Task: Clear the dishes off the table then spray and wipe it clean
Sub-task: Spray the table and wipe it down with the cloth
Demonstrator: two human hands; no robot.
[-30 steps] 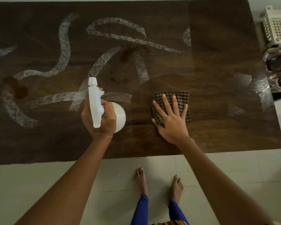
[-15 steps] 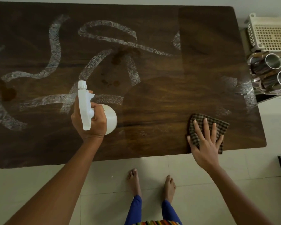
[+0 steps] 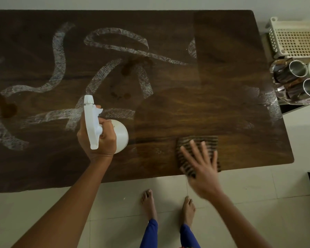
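Left hand (image 3: 98, 140) grips spray bottle (image 3: 97, 126), nozzle pointing away; right hand (image 3: 201, 169) flat, unclenched, on cloth (image 3: 195, 142).

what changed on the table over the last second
The right hand swept the checked cloth from mid-table to the right along the near edge, then back left a little; it is motion-blurred, flat on the cloth. The left hand kept its grip on the white spray bottle, in about the same spot. The white streaks and brown stains on the table look unchanged.
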